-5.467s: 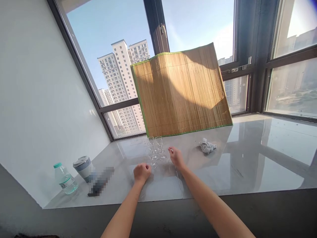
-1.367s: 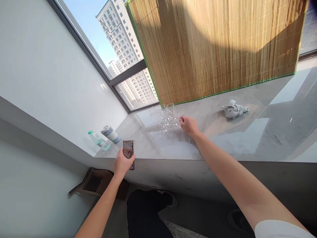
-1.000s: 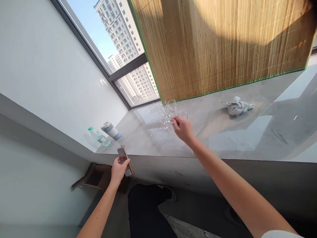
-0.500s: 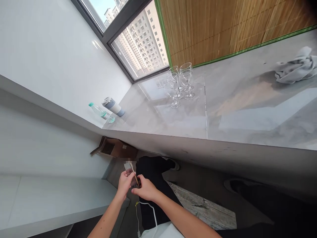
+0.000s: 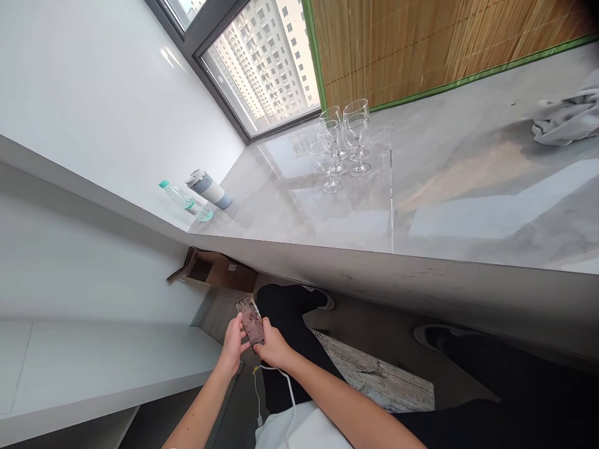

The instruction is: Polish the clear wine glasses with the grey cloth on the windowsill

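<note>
A smartphone (image 5: 251, 322) is held low in front of my body, above the floor by my legs. Its broad face, pinkish-brown and blurred, is turned up towards me. My left hand (image 5: 231, 346) holds its left edge, with the thumb along the side and some fingers reaching underneath. On the right side, my right hand (image 5: 274, 346) grips the lower edge, the fingers partly hidden behind it. Just below my hands, a white cable (image 5: 286, 390) with a small yellow part runs across my lap.
Several stemmed glasses (image 5: 331, 185) stand on the grey ledge (image 5: 281, 224), near the window. A tumbler (image 5: 209, 189) and a plastic bottle (image 5: 187, 201) stand at its left end. A grey cloth (image 5: 568, 118) lies far right. Beneath the ledge is an open cardboard box (image 5: 224, 272).
The smartphone has turned from nearly edge-on to face me. My left fingers have spread along its side, and my right hand has closed nearer its lower edge. The view has shifted slightly.
</note>
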Demonstrator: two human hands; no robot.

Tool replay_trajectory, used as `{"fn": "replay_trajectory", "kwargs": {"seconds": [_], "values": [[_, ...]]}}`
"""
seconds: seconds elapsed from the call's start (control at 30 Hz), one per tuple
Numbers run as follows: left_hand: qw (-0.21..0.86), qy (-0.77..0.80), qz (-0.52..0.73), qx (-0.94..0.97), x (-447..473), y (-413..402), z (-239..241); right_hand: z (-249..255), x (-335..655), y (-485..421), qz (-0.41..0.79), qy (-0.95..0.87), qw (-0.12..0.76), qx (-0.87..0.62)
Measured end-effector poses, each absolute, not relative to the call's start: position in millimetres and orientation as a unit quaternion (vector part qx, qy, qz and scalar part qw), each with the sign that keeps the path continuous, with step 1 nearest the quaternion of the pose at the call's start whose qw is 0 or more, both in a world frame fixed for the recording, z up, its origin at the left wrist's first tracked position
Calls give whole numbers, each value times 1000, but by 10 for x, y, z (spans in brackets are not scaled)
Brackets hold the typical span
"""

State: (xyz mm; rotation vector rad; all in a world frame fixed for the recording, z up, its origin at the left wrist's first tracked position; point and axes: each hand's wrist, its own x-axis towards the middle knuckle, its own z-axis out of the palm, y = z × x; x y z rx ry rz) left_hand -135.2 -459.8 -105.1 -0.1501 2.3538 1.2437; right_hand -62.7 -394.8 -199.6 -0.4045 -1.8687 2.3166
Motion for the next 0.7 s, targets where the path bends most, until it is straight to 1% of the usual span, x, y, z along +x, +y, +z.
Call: {"fn": "replay_trajectory", "kwargs": {"seconds": [0.1,0.3,0.7], "values": [[265,847,458,-56,-1383,-4645,-968,-2037,-622,-3953,782,-606,56,-138],[283,847,447,-36,-1358,-4656,-824,-2060,-632,-3978,818,-558,43,-132],[277,846,454,-41,-1354,-4635,-839,-2000,-611,-3951,825,-542,34,-156]]}}
